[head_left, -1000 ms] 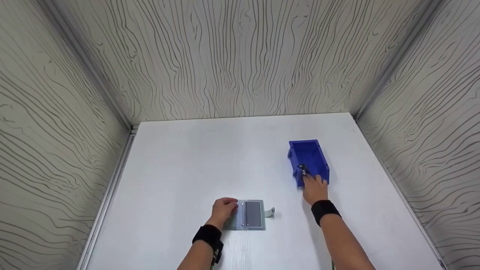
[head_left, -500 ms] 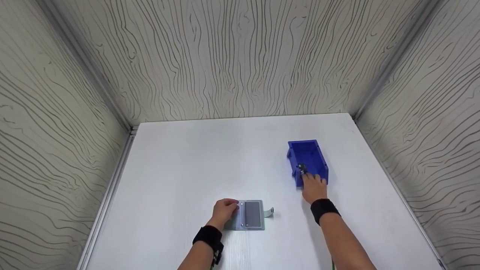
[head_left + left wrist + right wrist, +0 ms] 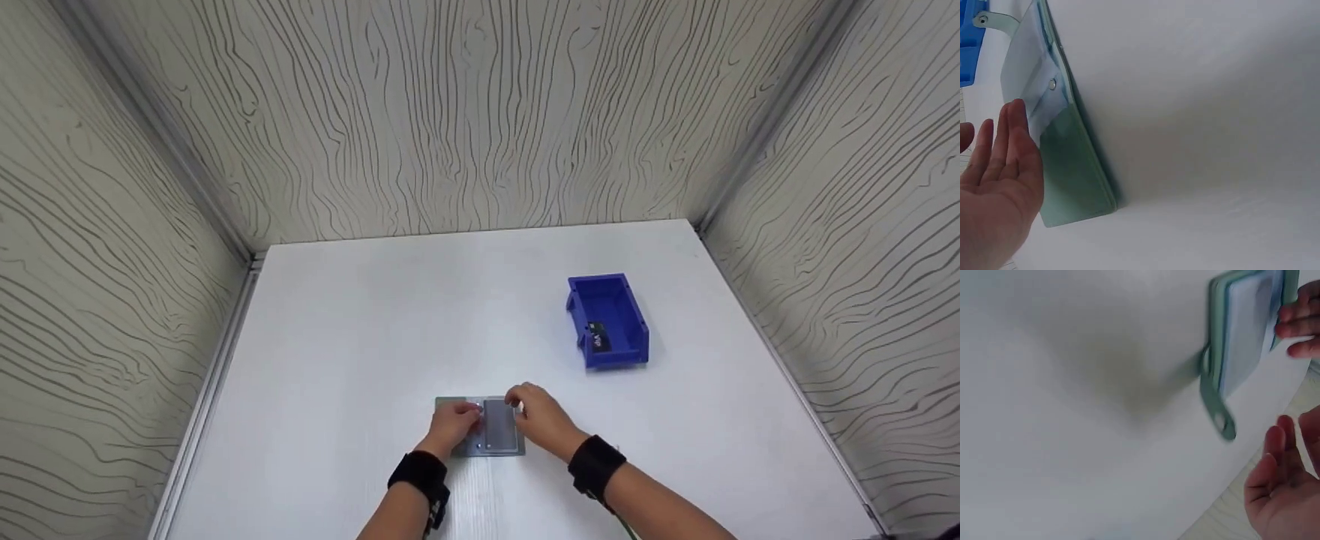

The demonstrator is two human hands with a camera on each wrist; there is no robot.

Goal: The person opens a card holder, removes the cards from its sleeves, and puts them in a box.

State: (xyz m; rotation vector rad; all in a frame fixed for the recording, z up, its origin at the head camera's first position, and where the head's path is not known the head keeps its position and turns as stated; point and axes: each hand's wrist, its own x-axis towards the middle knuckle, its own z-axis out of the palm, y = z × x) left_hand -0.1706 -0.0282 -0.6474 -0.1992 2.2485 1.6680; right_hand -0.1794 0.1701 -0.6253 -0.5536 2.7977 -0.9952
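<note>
A pale green card holder (image 3: 500,426) lies spread open on the white table, its clear sleeves facing up. My left hand (image 3: 448,426) rests over its left half; in the left wrist view the fingers (image 3: 1018,126) are extended against the sleeve side, thumb apart. At the holder's right edge is my right hand (image 3: 546,421), loosely bent with nothing visible in it. The right wrist view shows the snap strap (image 3: 1217,410) sticking out, apart from that hand. A dark card marked "Vip" (image 3: 598,337) leans inside the blue bin (image 3: 617,360).
The bin stands beyond the right hand, toward the table's right side. Wood-patterned panels (image 3: 450,112) enclose the white table (image 3: 360,322) at the back and both sides. Black bands (image 3: 596,465) circle both wrists.
My right hand has left the card in the bin and come back to the holder's right edge. The left hand stays almost in place on the holder.
</note>
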